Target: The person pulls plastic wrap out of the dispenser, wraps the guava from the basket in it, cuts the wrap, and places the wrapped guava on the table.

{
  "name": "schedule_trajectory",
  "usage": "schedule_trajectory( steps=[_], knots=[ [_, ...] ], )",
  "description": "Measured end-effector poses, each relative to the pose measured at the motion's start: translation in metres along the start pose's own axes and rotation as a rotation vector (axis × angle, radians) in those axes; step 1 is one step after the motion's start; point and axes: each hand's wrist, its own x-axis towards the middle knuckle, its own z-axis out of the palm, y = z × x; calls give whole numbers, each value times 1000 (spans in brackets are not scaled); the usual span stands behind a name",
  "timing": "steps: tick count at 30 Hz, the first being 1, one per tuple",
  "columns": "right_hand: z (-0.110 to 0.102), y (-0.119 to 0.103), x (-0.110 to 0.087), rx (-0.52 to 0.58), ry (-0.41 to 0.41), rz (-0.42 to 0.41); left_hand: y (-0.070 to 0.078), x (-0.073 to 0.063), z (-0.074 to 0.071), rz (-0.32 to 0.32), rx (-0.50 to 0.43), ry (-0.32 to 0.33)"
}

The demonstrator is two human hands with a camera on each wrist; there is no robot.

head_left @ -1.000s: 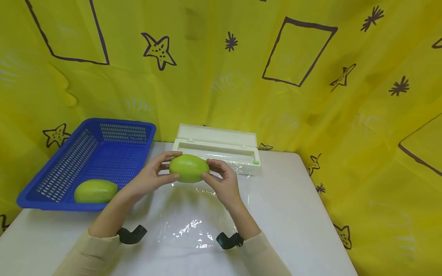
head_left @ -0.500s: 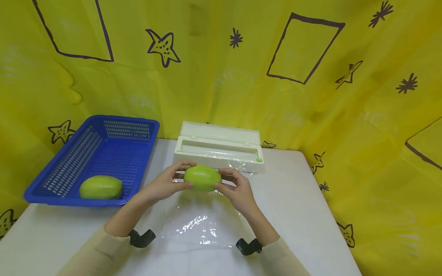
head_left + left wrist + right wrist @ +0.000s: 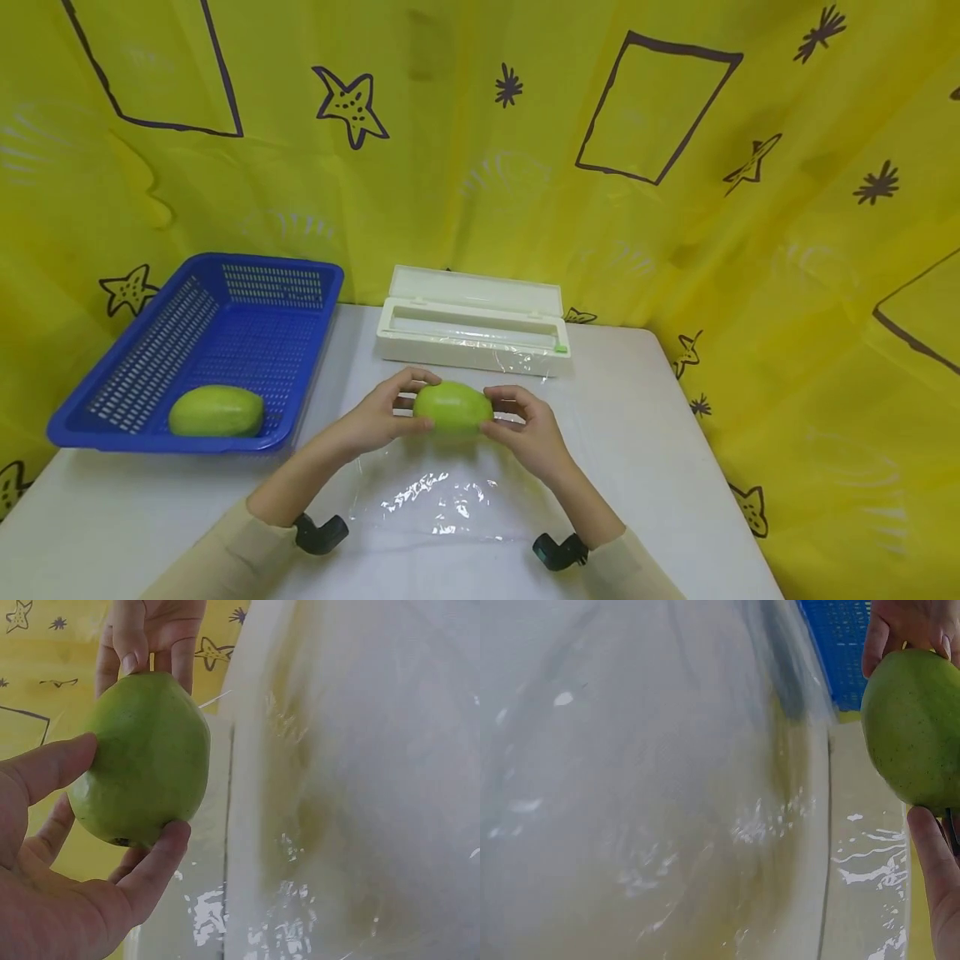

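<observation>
A green mango [image 3: 453, 407] is held sideways between both hands, over the middle of the table. My left hand [image 3: 381, 419] pinches its left end with thumb and fingers, and my right hand [image 3: 536, 433] does the same at the right end. In the left wrist view the mango [image 3: 146, 761] shows a small dark stem spot at the end near my left fingers. Below it, a clear sheet of plastic wrap [image 3: 420, 500] lies spread on the white table, with shiny creases. The sheet runs back to a white wrap dispenser [image 3: 472, 352], whose lid stands raised.
At the left stands a blue plastic basket [image 3: 300, 367] with another green mango [image 3: 216, 410] near its front edge. A yellow patterned curtain [image 3: 450, 167] hangs behind the table and along its right side.
Both hands have brought the mango toward me and to the right, away from the dispenser and over the plastic wrap. The head view has shifted slightly. The grip looks the same.
</observation>
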Motion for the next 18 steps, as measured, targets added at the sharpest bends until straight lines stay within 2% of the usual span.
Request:
schedule_trajectory(
  steps=[9,18],
  knots=[
    [-7,11,-6,-34,-27,46,-13,7,12,-19,-19,-20],
    [-12,18,-7,-57,-66,44,-19,8,16,-34,-14,-38]
  ],
)
